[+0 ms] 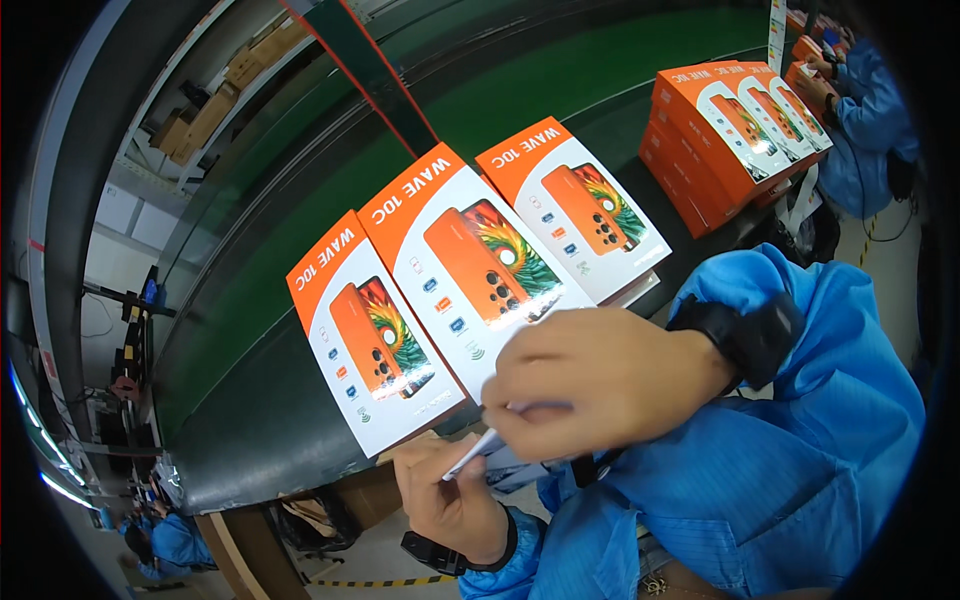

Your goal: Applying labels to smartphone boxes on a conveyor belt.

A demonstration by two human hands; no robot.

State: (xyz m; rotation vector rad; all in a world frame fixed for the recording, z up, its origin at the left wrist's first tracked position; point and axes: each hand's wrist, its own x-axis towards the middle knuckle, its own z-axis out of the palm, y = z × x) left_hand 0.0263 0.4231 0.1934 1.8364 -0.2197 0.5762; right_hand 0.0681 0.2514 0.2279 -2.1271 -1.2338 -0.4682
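Mid-peel, I reckon: my right hand pinches a small white label sheet that my left hand grips from below at 6 o'clock, so next needs careful lining up on the middle box at 12.

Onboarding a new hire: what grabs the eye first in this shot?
Three orange-and-white boxes lie in a row at the edge of the green belt, mid-frame. Just below them, the right hand and left hand pinch a small white sheet. A stack of boxes sits upper right.
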